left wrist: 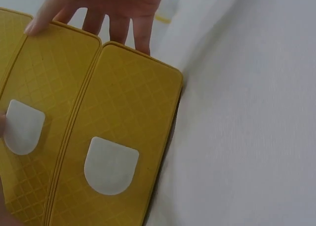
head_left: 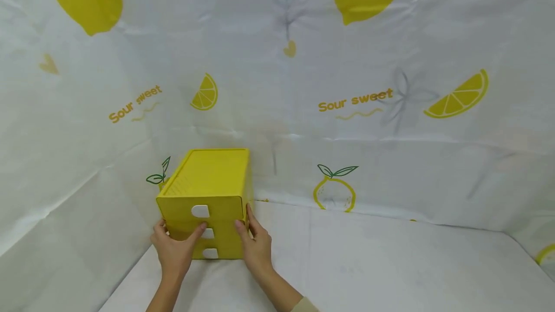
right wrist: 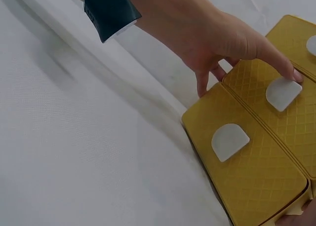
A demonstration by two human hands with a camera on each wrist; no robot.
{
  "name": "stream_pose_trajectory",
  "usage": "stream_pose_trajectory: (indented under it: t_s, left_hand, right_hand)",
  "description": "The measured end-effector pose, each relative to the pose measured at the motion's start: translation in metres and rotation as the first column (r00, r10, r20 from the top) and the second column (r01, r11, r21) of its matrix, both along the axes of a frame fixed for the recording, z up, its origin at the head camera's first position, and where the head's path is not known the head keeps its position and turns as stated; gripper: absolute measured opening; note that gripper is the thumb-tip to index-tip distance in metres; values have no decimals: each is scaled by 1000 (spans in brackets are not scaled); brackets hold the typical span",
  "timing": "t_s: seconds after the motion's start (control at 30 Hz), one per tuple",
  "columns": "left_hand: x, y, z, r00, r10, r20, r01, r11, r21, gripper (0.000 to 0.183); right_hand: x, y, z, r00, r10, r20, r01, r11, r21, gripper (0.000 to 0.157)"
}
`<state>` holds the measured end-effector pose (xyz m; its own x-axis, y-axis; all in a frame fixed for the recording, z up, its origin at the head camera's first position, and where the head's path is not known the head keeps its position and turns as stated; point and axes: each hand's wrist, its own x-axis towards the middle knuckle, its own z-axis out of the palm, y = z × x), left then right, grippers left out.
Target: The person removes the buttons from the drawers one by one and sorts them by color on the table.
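A yellow box of three stacked drawers stands in the left corner, its front turned to me. Each drawer front bears a white rounded tab. My left hand grips the left side, fingers round the edge and thumb on the front beside the middle tab. On the opposite side my right hand holds the box, its thumb at the front edge and its fingers along the side. The left wrist view shows the right hand across the two lower drawers, which are closed.
White cloth printed with lemons hangs as a wall behind and at the sides. White covering lies over the table, stretching to the right of the box. A dark teal wrist device sits on the left forearm.
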<state>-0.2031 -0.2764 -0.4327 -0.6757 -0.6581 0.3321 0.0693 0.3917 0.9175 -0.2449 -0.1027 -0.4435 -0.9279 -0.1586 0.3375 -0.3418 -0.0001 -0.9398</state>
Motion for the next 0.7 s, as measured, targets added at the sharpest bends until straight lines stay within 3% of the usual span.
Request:
stream_pose_trajectory:
  t_s: [0.2,0.37,0.7]
  left_hand:
    - [-2,27,-2,1000,-22,-20,22,1000,5,98]
    - [-10,53,-4,998,-54,-45,56,998,22,98]
    - [-18,102,-6,986,-134,-102,136,990,19,90]
  right_hand:
    - [2,27,-2,998,-54,11,54,998,12,59]
    - [2,52,0,996,-88,31,88,996,24,59]
    - [7,101,4,989,-129,72,132,991,-37,61]
